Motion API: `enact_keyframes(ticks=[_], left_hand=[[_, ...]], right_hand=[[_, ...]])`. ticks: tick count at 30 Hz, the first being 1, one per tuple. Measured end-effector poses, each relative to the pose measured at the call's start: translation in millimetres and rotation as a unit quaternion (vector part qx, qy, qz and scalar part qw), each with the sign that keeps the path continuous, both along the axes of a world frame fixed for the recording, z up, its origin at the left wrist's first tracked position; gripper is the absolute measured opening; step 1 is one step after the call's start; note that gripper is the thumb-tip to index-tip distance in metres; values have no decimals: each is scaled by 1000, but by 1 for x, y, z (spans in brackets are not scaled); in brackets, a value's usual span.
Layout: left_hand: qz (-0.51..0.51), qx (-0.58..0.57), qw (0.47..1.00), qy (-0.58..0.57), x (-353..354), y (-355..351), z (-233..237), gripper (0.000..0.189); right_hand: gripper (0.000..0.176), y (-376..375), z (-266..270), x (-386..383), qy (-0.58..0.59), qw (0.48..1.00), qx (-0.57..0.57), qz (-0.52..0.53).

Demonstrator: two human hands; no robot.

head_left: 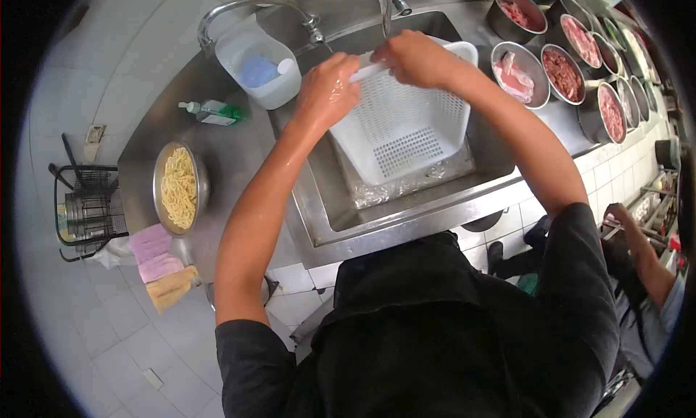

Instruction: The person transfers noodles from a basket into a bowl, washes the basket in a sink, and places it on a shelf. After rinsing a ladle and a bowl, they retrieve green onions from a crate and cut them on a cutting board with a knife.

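Note:
A white perforated plastic basket (pixel 406 117) is tilted inside the steel sink (pixel 317 213), its open side turned toward me. My left hand (pixel 330 88), wet, is closed on the basket's far rim near its left corner. Close beside it, my right hand (pixel 417 59) grips the same rim. Water runs from a tap (pixel 385 8) just behind my right hand. Under the basket, the sink bottom has a wet, shiny surface with water on it. The fingertips of both hands are partly hidden behind the rim.
Left of the sink stand a white plastic container (pixel 250 52) with a blue item inside, a green soap bottle (pixel 212 112) and a bowl of noodles (pixel 179 188). Folded cloths (pixel 156 255) lie at the counter edge. Several steel pots of meat (pixel 562 73) stand right. Another person's arm (pixel 641 255) shows at right.

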State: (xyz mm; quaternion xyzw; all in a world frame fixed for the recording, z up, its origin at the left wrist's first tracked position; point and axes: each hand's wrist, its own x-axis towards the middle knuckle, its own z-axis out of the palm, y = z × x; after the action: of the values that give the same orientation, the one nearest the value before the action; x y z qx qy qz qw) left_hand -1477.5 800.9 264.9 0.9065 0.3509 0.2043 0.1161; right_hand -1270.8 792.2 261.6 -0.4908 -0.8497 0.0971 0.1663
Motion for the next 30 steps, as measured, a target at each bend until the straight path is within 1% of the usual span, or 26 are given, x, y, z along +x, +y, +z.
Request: enact_keyframes(ticks=[1,3,4,5,6,7,8,9,10,11,12,14,15,16,17,19,20,22,23,25,26,28,29,30], left_hand=[[19,-1,1000,3,-3,-2,0,19],[41,0,999,4,-4,-3,-5,21],[24,16,1000,-13,0,0,-9,23],[9,31,999,-30,4,4,-14,26],[15,30,999,-31,11,5,-14,26],[-11,17,1000,-21,23,7,-12,30],[-37,2,999,-11,36,10,-10,34],[-32,2,999,-14,51,15,-11,34],[-43,23,999,18,65,20,-12,35],[-54,41,996,51,69,24,-15,36],[-51,40,997,51,67,27,-18,36],[-81,46,996,10,64,36,-21,32],[-84,51,995,11,58,36,-19,32],[-75,60,995,-30,47,30,-17,29],[-66,66,993,-72,36,20,-16,25],[-52,66,995,-53,18,8,-10,23],[-39,69,996,-35,9,4,-4,22],[-10,89,995,-49,-7,-10,-5,22],[-12,97,994,-49,-14,-19,0,22],[44,67,995,-55,-30,-45,7,31],[46,64,996,-50,-38,-59,10,31],[114,95,986,-72,-48,-81,19,24],[116,95,986,-69,-55,-91,22,24],[150,90,983,-50,-63,-101,26,25]], right_hand=[[37,4,4,4,1,1000,-1,0],[34,12,16,10,114,993,6,37],[29,17,25,12,176,980,-93,3],[29,18,29,12,173,981,-93,8],[27,17,29,14,244,956,-156,-50],[25,18,29,19,310,920,-215,-109],[24,19,26,23,307,925,-205,-92],[24,15,33,25,302,926,-206,-87],[24,6,46,25,215,963,-105,-125],[23,-2,54,25,125,979,-3,-160],[23,-6,56,29,156,975,-4,-158],[23,-13,56,40,155,975,-4,-162],[23,-14,54,48,156,973,-5,-170],[20,-11,45,56,189,967,3,-173],[20,-7,37,63,191,966,3,-176],[24,5,33,68,216,949,-88,-214],[24,16,26,68,220,949,-80,-212],[23,43,2,69,102,973,82,-189],[19,59,-10,68,86,975,85,-188],[25,76,-22,60,19,975,61,-212],[25,81,-31,55,24,976,57,-210],[35,98,-51,50,-44,968,97,-228],[35,106,-61,48,-41,969,96,-226],[39,114,-73,48,-82,967,104,-218]])
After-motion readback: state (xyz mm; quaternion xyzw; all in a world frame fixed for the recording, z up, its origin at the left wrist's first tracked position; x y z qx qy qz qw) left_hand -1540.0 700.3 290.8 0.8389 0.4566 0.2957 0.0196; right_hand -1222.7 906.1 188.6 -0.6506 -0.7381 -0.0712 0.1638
